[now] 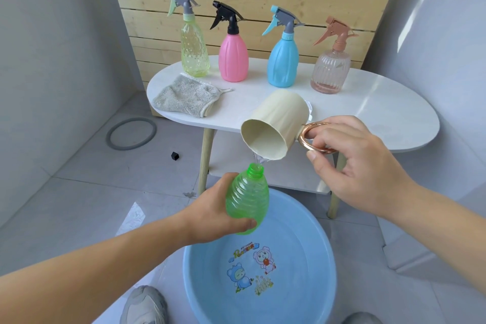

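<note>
The left hand [210, 214] wraps round the capless green bottle [248, 198], tilted over the far rim of the blue basin [310, 244]. The right hand [349, 166] grips the ring handle of the cream cup [276, 123], tipped just above the bottle's mouth — a thin stream of water falls between. The basin's cartoon lettering is too small to read, and its near edge is cut off. The cup hides part of the desk [381, 108] edge — four spray bottles [233, 58] stand well behind.

Green ribbed bottle [247, 200], cream cup [276, 126], cartoon-printed blue basin [323, 258].
</note>
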